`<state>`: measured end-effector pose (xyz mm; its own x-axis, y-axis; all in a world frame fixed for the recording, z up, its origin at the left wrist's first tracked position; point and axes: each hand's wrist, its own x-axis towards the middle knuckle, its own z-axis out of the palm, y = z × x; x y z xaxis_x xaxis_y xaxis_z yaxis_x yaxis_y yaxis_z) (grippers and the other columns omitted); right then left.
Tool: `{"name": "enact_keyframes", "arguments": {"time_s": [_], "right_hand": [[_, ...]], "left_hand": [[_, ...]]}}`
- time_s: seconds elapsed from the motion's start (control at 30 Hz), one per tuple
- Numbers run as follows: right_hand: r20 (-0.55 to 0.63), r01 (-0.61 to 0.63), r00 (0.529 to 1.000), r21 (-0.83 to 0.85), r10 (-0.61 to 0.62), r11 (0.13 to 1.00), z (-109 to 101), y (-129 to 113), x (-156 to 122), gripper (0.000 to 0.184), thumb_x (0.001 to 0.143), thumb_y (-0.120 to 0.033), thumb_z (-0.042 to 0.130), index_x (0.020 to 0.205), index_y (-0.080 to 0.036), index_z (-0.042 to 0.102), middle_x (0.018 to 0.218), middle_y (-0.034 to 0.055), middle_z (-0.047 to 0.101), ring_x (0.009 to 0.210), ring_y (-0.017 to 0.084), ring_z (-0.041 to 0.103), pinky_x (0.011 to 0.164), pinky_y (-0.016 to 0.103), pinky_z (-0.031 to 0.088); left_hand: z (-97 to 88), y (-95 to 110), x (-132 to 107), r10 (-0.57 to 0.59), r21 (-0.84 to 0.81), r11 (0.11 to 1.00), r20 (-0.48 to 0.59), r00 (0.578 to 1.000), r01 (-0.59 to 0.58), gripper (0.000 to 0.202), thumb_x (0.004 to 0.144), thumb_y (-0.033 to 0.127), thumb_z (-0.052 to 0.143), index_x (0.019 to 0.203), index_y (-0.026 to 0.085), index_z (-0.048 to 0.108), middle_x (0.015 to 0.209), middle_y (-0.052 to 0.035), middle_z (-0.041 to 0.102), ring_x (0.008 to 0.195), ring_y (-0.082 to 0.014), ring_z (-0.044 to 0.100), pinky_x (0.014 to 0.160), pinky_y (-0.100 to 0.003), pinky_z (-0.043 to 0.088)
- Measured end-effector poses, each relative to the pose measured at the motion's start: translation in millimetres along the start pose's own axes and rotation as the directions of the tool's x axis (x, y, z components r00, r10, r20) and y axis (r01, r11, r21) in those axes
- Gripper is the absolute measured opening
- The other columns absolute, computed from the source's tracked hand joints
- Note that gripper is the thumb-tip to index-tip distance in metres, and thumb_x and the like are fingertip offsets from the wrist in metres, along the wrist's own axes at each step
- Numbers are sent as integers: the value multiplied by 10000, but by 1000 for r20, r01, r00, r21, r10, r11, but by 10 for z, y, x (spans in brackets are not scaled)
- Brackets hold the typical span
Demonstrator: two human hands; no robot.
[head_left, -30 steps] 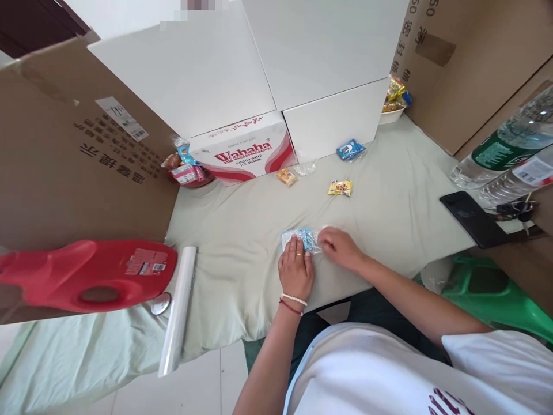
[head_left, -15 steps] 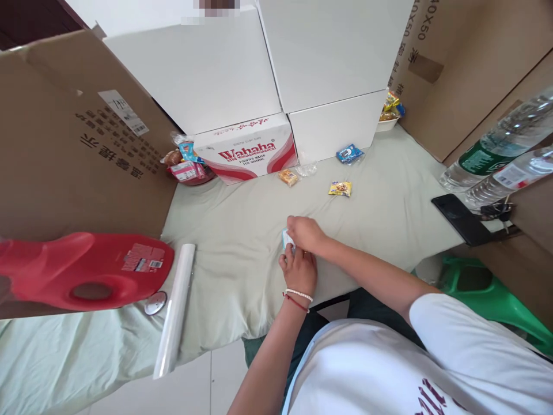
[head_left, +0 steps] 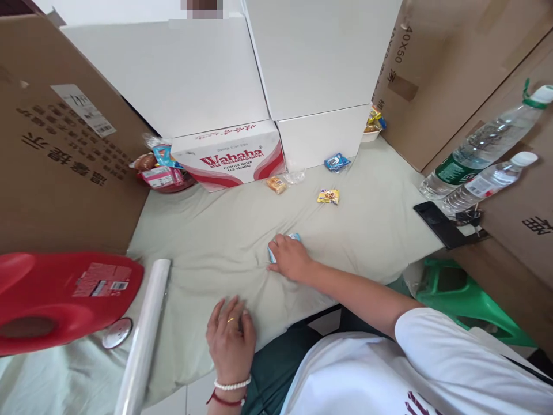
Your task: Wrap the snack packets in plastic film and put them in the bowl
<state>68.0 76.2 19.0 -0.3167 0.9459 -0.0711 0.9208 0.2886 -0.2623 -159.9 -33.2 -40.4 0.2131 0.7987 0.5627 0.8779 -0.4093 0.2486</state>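
Note:
My right hand (head_left: pixel 290 257) is closed over a small light blue packet (head_left: pixel 296 237) on the cloth-covered table, with the packet's ends showing past the fingers. Most of the packet is hidden, so its kind cannot be made out. Lower and to the left, my left hand (head_left: pixel 231 334) rests near the table's front edge, palm down, its fingers apart and nothing in it. Beyond my right hand lie a yellow snack packet (head_left: pixel 328 196), a blue packet (head_left: pixel 337 162) and a small orange-brown wrapped snack (head_left: pixel 276 184).
A white and red Wahaha carton (head_left: pixel 231 155) stands at the back beside a bowl of packaged snacks (head_left: pixel 162 178). On the left are a red jug (head_left: pixel 86 288) and a plastic-wrap roll (head_left: pixel 144 340). Water bottles (head_left: pixel 470 155) and a black phone (head_left: pixel 436 223) are at the right.
My left hand has left the light blue packet and moved down and left, its fingers spreading. My right hand now covers the packet alone. The view has shifted somewhat.

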Motion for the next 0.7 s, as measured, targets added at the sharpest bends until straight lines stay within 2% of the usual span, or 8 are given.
{"name": "enact_keyframes", "arguments": {"time_s": [0.2, 0.33, 0.4, 0.43, 0.5, 0.57, 0.63, 0.7], "right_hand": [[24, 56, 998, -63, -54, 996, -97, 233, -121, 258, 972, -241, 621, 1211, -154, 655, 1188, 152, 666, 1088, 299, 623, 861, 377, 512], [-144, -66, 985, 201, 96, 977, -274, 788, -294, 202, 955, -134, 555, 1102, -178, 686, 1085, 104, 714, 1009, 242, 662, 846, 336, 523], [-304, -86, 918, 472, 254, 877, -453, 1266, -359, 177, 939, -160, 561, 1047, -191, 698, 1026, 62, 735, 957, 213, 681, 883, 341, 536], [-341, -78, 871, 615, 353, 785, -562, 1538, -374, 167, 940, -189, 564, 1036, -199, 700, 984, 39, 738, 908, 197, 687, 868, 338, 551], [-296, -75, 762, 843, 576, 532, -786, 2092, -349, 104, 906, -207, 594, 963, -196, 680, 866, 13, 718, 774, 172, 677, 780, 333, 585], [-179, -103, 611, 948, 771, 302, -972, 2580, -243, 49, 851, -169, 646, 889, -196, 629, 794, -3, 680, 703, 145, 658, 730, 310, 598], [-103, -153, 509, 966, 855, 207, -1075, 2934, -70, 139, 807, -147, 690, 814, -205, 564, 725, -18, 626, 650, 132, 629, 670, 290, 598], [-94, -214, 474, 952, 875, 218, -1081, 3142, 134, 222, 787, -161, 720, 760, -221, 508, 664, -31, 562, 615, 133, 598, 615, 280, 589]], "left_hand": [[138, -100, -32, -103, 30, 994, -25, 994, 103, 183, 954, 218, 565, 1077, 165, 689, 1178, -171, 742, 1270, -331, 640, 1082, -526, 501], [175, -41, -50, -156, 73, 985, -26, 987, 157, 207, 932, 208, 591, 1113, 157, 678, 1238, -186, 731, 1196, -328, 680, 1038, -500, 517], [165, -19, -52, -164, 83, 983, -26, 986, 165, 217, 919, 198, 605, 1123, 166, 674, 1242, -178, 735, 1190, -327, 687, 1025, -485, 518], [158, -9, -50, -163, 89, 982, -28, 986, 165, 221, 914, 192, 611, 1125, 168, 673, 1242, -177, 737, 1185, -327, 690, 1016, -477, 520], [146, 8, -38, -149, 106, 983, -35, 988, 152, 223, 906, 178, 619, 1123, 165, 669, 1238, -179, 742, 1169, -329, 699, 995, -464, 525], [137, 22, -18, -123, 128, 983, -49, 991, 129, 223, 901, 166, 623, 1119, 161, 667, 1232, -184, 747, 1149, -333, 708, 972, -456, 532], [132, 29, 2, -97, 140, 985, -68, 993, 106, 226, 898, 163, 627, 1120, 157, 667, 1218, -186, 753, 1124, -334, 717, 950, -449, 539], [131, 29, 17, -83, 146, 985, -81, 993, 94, 224, 901, 175, 626, 1120, 157, 670, 1204, -185, 758, 1096, -335, 724, 931, -446, 544]]}}
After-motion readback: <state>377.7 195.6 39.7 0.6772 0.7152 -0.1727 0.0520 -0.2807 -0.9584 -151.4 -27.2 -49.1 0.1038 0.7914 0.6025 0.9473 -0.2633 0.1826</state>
